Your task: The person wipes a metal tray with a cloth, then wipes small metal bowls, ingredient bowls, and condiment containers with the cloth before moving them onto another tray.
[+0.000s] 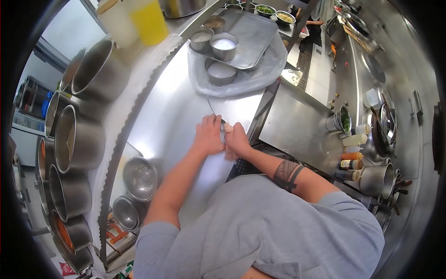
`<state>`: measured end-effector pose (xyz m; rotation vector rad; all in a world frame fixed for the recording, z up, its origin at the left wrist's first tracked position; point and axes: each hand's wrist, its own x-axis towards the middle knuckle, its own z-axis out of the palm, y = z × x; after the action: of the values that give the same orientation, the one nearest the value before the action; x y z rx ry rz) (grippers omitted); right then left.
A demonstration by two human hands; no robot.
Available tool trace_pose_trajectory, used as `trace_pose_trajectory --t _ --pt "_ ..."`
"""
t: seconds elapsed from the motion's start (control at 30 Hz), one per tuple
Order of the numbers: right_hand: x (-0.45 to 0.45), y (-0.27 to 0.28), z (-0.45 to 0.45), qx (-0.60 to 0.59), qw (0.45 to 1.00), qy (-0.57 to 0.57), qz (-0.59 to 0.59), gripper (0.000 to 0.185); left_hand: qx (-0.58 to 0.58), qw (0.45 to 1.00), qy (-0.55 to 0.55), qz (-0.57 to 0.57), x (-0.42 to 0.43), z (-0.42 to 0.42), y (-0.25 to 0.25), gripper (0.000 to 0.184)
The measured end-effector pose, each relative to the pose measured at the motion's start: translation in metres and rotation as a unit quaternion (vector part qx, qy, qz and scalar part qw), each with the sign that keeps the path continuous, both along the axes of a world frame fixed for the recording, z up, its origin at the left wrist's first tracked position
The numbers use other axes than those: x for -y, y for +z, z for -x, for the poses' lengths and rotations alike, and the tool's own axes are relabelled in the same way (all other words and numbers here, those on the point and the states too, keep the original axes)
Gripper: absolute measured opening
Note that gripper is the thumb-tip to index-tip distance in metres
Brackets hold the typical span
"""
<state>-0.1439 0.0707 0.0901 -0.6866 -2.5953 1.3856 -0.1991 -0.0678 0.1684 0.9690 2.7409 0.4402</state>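
Both my hands meet over the steel counter (186,100), close to its front edge. My left hand (209,136) is bent downward, its fingers curled; what they hold, if anything, is hidden. Just beyond those fingers a thin, dark metal rod (210,106) sticks out toward the tray, and its kind is not clear. My right hand (238,140) is closed around a pale, pinkish soft piece (228,127), possibly meat or cloth. More pinkish material (230,154) shows below, between the two wrists.
Ahead lie a metal tray (258,35) and a plastic bag (202,81), with a cup of white powder (224,45) and other metal cups. Steel pots (79,139) line the left shelf above metal bowls (140,178). Sauce bottles (351,164) stand at right; farther off, a person's arm (316,22) shows.
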Motion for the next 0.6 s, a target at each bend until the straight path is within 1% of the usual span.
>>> trace_pose_trajectory --t 0.03,0.07,0.1,0.13,0.2,0.23,0.27,0.33,0.37,0.43,0.47,0.5,0.53,0.6 --pt "-0.009 0.008 0.008 -0.002 1.000 -0.004 0.002 0.033 -0.002 1.000 -0.004 0.002 0.001 -0.005 0.003 0.105" --pt "-0.027 0.019 0.023 0.038 0.992 0.116 0.023 0.033 -0.026 0.999 -0.014 0.024 0.003 -0.011 0.008 0.105" --pt "-0.040 0.025 0.036 0.075 0.969 0.232 0.041 0.032 -0.052 0.997 -0.026 0.045 0.004 -0.014 0.013 0.106" --pt "-0.042 0.029 0.043 0.070 0.971 0.223 0.042 0.032 -0.057 0.997 -0.035 0.046 0.003 -0.014 0.014 0.106" --pt "-0.038 0.032 0.053 0.028 0.958 0.285 -0.031 0.030 0.020 0.999 -0.032 0.033 0.001 -0.013 0.013 0.104" --pt "-0.027 0.030 0.042 0.015 0.979 0.203 0.001 0.031 0.021 0.999 -0.038 0.032 0.001 -0.009 0.009 0.104" --pt "-0.014 0.028 0.026 0.016 0.980 0.198 0.001 0.031 0.010 0.999 -0.023 0.021 0.003 -0.003 0.004 0.105" --pt "0.008 0.019 -0.004 0.057 0.998 -0.003 0.034 0.030 0.002 1.000 -0.011 0.013 0.003 -0.002 -0.003 0.105" --pt "0.001 0.019 0.000 0.058 0.998 -0.005 0.035 0.030 -0.017 1.000 0.003 0.005 0.002 -0.004 -0.004 0.103" --pt "-0.027 0.024 0.028 0.059 0.980 0.191 0.004 0.027 -0.036 0.999 0.010 0.004 0.005 -0.011 0.000 0.100" --pt "-0.038 0.029 0.042 0.056 0.957 0.285 -0.013 0.026 -0.036 0.998 -0.027 0.033 0.007 -0.014 0.010 0.100" --pt "-0.044 0.038 0.051 0.065 0.939 0.335 -0.043 0.024 -0.036 0.996 -0.062 0.060 0.006 -0.015 0.016 0.100" --pt "-0.042 0.045 0.049 0.064 0.941 0.331 -0.044 0.024 -0.038 0.995 -0.066 0.059 0.005 -0.013 0.016 0.100" --pt "-0.032 0.051 0.038 0.026 0.971 0.231 -0.054 0.022 0.013 0.998 -0.055 0.011 0.004 -0.008 0.012 0.102"
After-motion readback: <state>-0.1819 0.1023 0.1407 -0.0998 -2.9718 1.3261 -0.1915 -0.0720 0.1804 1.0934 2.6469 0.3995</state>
